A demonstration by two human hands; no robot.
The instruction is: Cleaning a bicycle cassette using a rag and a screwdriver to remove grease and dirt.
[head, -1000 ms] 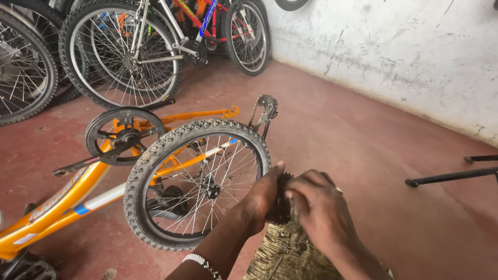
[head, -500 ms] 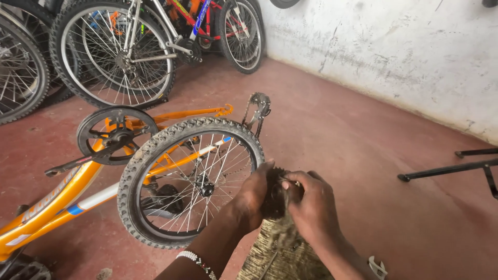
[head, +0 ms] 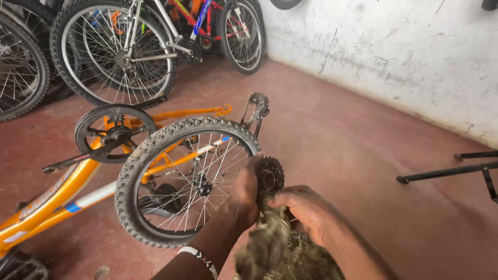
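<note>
Cassette (head: 271,176): dark, greasy stack of toothed sprockets, round, with a hollow centre. Held upright on edge, its face turned toward the camera, off the floor. Sits just right of the small knobby wheel (head: 184,179), level with that wheel's rim. Lower edge hidden behind a rag (head: 270,241).

Rag: mottled olive-brown cloth, crumpled, blurred at its lower end; bunched against the cassette's underside and hanging down from it.

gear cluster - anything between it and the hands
Nothing visible. The left hand grips the dark gear cluster directly, and the right hand presses a mottled rag against its underside. The small wheel stands to the left.
</note>
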